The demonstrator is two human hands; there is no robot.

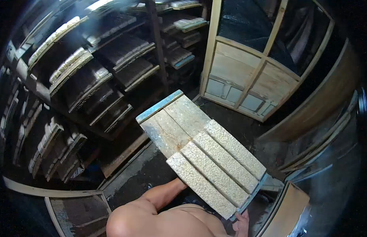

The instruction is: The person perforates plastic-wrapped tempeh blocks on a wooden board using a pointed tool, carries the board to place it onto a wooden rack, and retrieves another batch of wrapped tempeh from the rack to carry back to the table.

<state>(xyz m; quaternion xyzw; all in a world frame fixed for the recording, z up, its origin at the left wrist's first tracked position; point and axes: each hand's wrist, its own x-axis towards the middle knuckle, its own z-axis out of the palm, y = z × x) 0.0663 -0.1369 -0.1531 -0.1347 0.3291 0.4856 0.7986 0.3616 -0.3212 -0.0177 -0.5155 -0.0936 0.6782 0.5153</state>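
Observation:
A wooden board with a blue end strip is held tilted in front of the body. Several long, pale, bumpy slabs lie side by side on its nearer part. At the board's lower right end, my right hand is closed on the edge. My left arm reaches under the board's left side, and the left hand is hidden beneath it.
Racks with several loaded boards line the left and back. A wood-framed door panel stands at the upper right. Curved boards lean at the right. A mesh-covered frame is at the lower left.

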